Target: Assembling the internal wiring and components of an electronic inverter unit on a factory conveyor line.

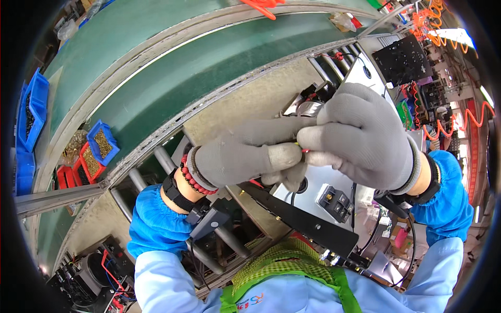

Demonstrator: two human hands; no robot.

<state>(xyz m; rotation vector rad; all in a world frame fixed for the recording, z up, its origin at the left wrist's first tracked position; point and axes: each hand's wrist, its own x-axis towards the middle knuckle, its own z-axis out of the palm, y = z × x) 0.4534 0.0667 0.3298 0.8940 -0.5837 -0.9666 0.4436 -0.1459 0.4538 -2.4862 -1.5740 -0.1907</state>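
Observation:
My left hand [240, 154] and my right hand [365, 135], both in grey knit gloves, meet fingertip to fingertip above a white panel. Each is closed in a pinch. Between them shows a tiny red piece [306, 151] with a yellow-green speck beside it; most of it is hidden by the fingers, so its kind is unclear. Under the hands lies the white panel [313, 188], with a black power socket block [335, 203] on it. A long black metal plate [318, 227] runs along its near side. Behind my right hand, a silver round motor-like part [309, 108] is partly covered.
Metal rollers [232, 241] carry the work. Beyond runs a green conveyor belt [209, 57] with a metal rail. Left stand a blue bin [103, 143] and a red bin [91, 160] of small fasteners. A black panel [402, 60] and orange coiled hoses [443, 125] are at the right.

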